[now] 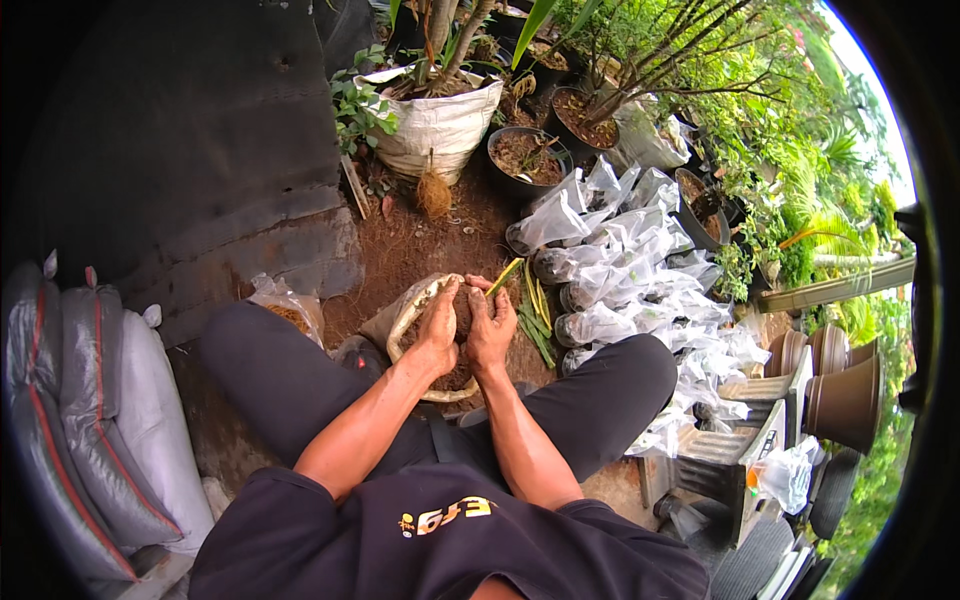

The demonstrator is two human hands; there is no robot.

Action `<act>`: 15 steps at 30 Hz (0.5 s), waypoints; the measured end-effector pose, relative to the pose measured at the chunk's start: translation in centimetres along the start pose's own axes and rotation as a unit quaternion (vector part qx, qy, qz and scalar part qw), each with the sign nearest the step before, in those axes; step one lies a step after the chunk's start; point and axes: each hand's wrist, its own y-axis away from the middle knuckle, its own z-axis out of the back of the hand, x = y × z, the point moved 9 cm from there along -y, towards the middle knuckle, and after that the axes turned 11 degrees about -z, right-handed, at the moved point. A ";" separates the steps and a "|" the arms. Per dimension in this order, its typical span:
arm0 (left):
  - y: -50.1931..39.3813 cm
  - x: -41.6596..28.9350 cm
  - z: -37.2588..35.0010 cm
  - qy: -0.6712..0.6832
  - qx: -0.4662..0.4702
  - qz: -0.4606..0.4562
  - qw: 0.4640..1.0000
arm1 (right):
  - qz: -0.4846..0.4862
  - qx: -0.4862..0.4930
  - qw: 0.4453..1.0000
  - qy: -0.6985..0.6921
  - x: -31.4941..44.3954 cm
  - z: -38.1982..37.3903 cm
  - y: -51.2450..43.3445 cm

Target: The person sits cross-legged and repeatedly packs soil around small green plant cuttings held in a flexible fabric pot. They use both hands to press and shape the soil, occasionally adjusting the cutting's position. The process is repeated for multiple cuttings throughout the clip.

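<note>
Both hands are together over a woven sack (409,313) of dark brown soil (453,381), its rim rolled down between my legs. My left hand (438,321) is cupped, with soil showing beside its palm; whether it grips anything is hidden. Facing it, my right hand (491,324) has a yellow-and-green leaf cutting (505,276) between its fingers, pointing up and to the right. More long leaf cuttings (535,322) lie on the ground just right of that hand.
Rows of clear plastic bags (626,274) with dark bottoms stand at right. Brown pots (844,394) and crates (757,435) are beyond. Filled sacks (112,420) line the left. Ahead are a coconut husk (433,193), a white planter bag (431,124) and a black pot (529,157).
</note>
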 end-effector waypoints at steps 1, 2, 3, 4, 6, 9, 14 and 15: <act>0.0 -0.3 -0.3 -0.021 0.012 -0.007 1.000 | 0.043 0.005 0.999 0.025 0.8 0.0 0.0; 0.0 -0.3 -0.6 -0.004 0.026 0.012 1.000 | 0.060 0.017 0.997 0.052 1.2 -0.1 0.0; 0.1 -0.3 -0.5 -0.002 0.014 0.023 1.000 | 0.082 0.024 0.994 0.062 1.5 -0.1 -0.1; 0.1 -0.5 -0.3 -0.001 -0.004 0.024 1.000 | 0.121 0.017 0.979 0.164 1.9 -0.5 0.4; 0.3 -0.3 0.3 -0.023 -0.043 0.037 0.998 | 0.123 -0.007 0.984 0.130 1.4 -0.1 0.7; 0.5 -0.2 0.8 -0.075 -0.057 -0.009 0.996 | 0.009 -0.019 1.000 0.016 -1.7 0.2 0.1; 0.2 -0.3 1.7 -0.167 -0.054 -0.065 0.982 | 0.059 -0.052 0.990 0.119 -1.0 0.6 0.3; 0.0 -0.6 1.3 -0.169 -0.027 -0.079 0.982 | 0.046 -0.039 0.995 0.086 -1.0 0.5 0.3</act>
